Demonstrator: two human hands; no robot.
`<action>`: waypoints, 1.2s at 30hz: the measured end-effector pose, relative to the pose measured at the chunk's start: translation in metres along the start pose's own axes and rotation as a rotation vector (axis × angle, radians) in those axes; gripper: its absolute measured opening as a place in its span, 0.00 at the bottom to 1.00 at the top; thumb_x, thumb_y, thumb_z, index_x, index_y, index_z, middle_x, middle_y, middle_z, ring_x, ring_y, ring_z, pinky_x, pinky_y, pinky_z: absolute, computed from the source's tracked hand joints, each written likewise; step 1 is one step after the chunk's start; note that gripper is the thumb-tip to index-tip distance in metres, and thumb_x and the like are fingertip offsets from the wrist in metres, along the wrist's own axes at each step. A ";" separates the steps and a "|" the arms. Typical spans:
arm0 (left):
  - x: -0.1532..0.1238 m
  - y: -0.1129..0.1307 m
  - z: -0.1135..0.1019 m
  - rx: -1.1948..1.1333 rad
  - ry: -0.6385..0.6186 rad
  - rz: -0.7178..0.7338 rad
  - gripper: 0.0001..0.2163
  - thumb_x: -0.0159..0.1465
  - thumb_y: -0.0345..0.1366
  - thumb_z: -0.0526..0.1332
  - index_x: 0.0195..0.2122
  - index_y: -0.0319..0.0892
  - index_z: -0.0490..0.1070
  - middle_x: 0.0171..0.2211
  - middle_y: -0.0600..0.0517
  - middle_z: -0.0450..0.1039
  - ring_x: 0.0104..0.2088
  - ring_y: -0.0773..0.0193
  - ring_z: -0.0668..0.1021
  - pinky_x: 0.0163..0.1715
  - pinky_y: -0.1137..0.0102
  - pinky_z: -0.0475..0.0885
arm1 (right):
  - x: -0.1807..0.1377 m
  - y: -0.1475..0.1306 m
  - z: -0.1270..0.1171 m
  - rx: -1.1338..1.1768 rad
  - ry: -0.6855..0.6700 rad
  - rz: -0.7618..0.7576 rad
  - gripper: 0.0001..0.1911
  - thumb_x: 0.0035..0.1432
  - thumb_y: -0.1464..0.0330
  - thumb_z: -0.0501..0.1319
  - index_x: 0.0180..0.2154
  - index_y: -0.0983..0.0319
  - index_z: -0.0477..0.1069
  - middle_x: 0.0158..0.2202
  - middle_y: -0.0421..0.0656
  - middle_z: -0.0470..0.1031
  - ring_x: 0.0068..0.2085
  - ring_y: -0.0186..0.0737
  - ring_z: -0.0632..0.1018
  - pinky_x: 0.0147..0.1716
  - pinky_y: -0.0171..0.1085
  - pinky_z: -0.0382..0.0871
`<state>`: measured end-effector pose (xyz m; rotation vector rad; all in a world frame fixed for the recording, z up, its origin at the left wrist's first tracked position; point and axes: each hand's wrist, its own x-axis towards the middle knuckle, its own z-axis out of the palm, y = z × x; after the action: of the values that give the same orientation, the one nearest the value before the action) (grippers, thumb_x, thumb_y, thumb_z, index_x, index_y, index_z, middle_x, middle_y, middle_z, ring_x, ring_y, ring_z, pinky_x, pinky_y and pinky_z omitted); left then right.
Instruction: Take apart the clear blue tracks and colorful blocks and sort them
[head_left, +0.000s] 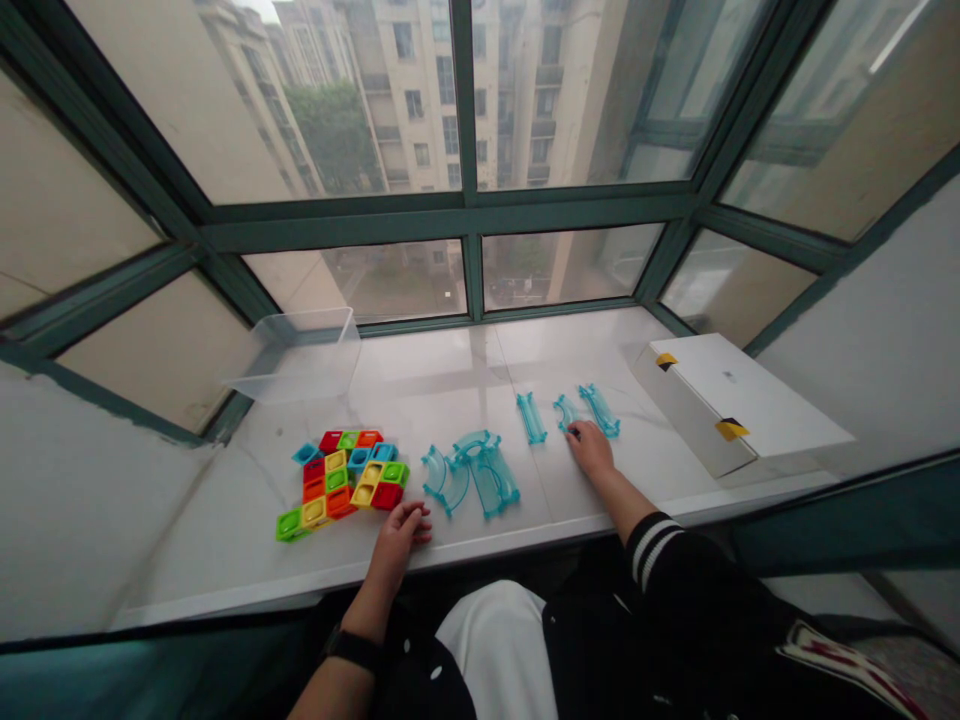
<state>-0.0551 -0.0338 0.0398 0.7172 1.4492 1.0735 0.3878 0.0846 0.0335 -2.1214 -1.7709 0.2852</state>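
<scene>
My left hand [401, 535] rests on the white sill near its front edge, fingers curled loosely, holding nothing visible, just below a cluster of colourful square blocks [343, 480]. My right hand [591, 447] reaches forward, its fingertips touching a short curved translucent blue track piece [564, 410]. Beside that piece lie a straight blue track [531, 417] on the left and another blue track [600, 409] on the right. A pile of curved blue track pieces [471, 472] sits between my two hands.
A clear plastic bin [298, 355] stands at the back left of the sill. A white box [731, 400] with yellow tabs lies at the right. Green window frames [465, 215] close the back. My lap is below the sill's front edge.
</scene>
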 end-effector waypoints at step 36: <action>-0.025 0.020 0.056 0.725 -0.253 0.665 0.12 0.65 0.34 0.62 0.49 0.48 0.77 0.46 0.48 0.77 0.40 0.61 0.79 0.36 0.68 0.78 | -0.121 -0.084 0.036 0.469 -0.153 -0.507 0.14 0.63 0.71 0.65 0.50 0.56 0.79 0.47 0.47 0.79 0.50 0.48 0.79 0.54 0.48 0.73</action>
<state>0.0007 -0.0358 0.0713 1.8795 1.3985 0.8625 0.2746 -0.0161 0.0247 -1.3135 -2.0103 0.6567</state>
